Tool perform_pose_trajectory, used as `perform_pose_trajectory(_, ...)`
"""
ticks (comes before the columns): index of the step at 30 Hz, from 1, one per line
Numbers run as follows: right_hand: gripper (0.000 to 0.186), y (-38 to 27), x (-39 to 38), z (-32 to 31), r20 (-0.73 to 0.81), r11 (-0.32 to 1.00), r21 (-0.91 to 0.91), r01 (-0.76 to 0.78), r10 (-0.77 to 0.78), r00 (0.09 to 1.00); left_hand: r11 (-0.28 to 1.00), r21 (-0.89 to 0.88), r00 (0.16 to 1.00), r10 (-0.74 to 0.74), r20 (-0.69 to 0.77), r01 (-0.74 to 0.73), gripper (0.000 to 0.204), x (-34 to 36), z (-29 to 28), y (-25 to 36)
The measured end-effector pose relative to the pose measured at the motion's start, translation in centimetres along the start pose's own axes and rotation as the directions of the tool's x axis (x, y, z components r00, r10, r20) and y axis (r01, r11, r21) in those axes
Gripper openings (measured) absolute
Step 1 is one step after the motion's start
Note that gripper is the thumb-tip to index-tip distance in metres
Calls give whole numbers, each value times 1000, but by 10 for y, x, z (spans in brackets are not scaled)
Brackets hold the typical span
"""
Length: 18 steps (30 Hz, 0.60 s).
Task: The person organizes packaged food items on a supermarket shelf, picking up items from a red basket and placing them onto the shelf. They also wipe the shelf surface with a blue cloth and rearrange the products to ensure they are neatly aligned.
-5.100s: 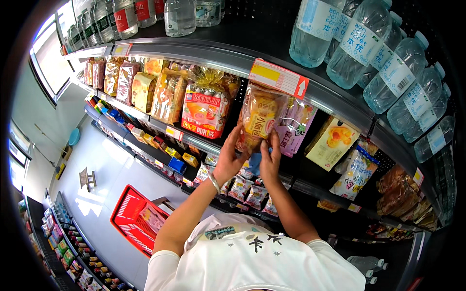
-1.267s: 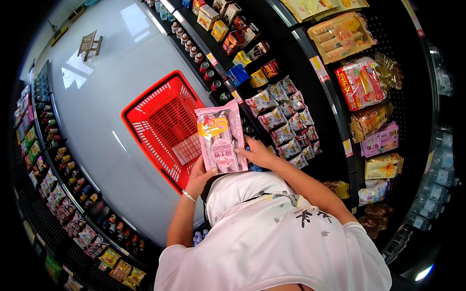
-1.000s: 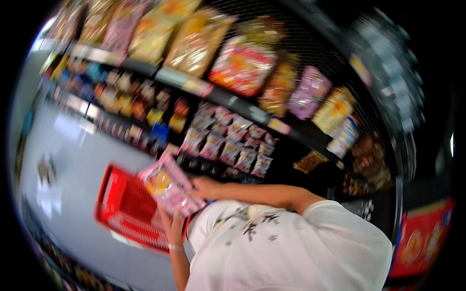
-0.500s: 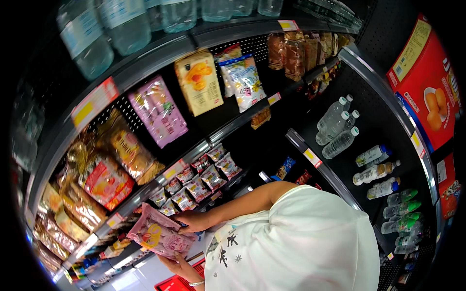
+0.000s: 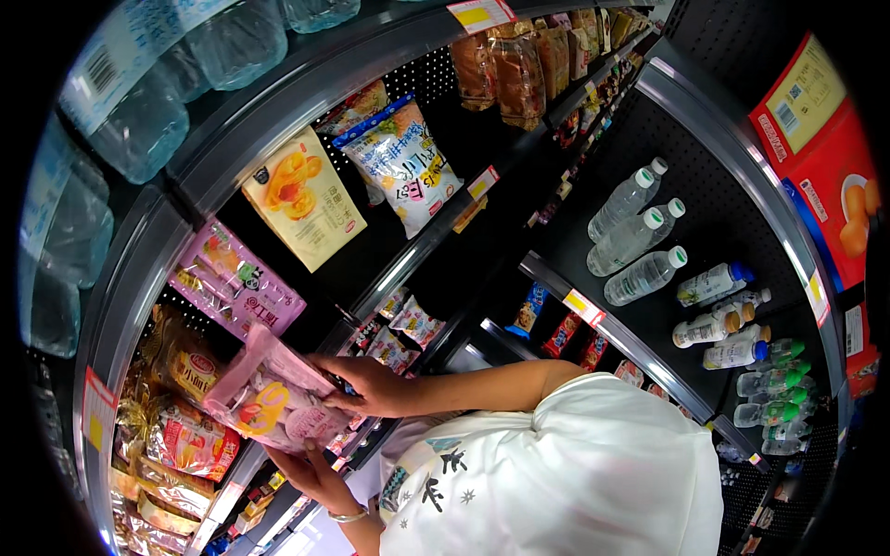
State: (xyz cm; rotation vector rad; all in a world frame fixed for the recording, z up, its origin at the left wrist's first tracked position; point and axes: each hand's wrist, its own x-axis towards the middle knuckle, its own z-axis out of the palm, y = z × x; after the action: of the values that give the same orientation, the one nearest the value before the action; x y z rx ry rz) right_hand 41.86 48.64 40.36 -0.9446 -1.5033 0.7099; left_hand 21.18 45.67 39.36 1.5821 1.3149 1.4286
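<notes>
A pink bag of individually wrapped pastries (image 5: 269, 398) is held between both hands at the lower middle of the view, tilted in front of the shelf. My left hand (image 5: 311, 477), with a bracelet at the wrist, grips its lower edge. My right hand (image 5: 366, 385) grips its right side. Just behind it on the shelf lie a lilac-pink pastry pack (image 5: 236, 278), a brown bread bag (image 5: 181, 352) and a red-and-white pack (image 5: 190, 435). Farther back are a cream box-shaped pack (image 5: 303, 199) and a blue-topped white bag (image 5: 399, 162).
Large water bottles (image 5: 236, 42) line the upper shelf at left. Smaller bottles (image 5: 630, 232) stand on shelving at right, beside a red display board (image 5: 811, 102). Small snack bags (image 5: 417, 324) fill a lower tier. Brown bread loaves (image 5: 514, 74) sit at the far end.
My view has swung from the red basket and floor toward the shelves, with the pink bag carried along. About five seconds ago I held a yellowish bread bag. The pink bag now sits higher.
</notes>
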Motion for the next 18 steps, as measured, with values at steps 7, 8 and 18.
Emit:
perform_pose_trajectory(7,63,15,41,-21,-108,990,-106,88,-100,989,982,-177,998,-59,-2,58,65,43,25,3)
perform_pose_trajectory(8,64,16,51,-26,-102,997,-65,51,-57,993,977,-210,999,-11,37,19,64,59,35,2)
perform_pose_trajectory(18,60,53,109,-21,-62,968,-242,69,-86,994,969,-247,1000,23,4,-21,63,126,62,-17)
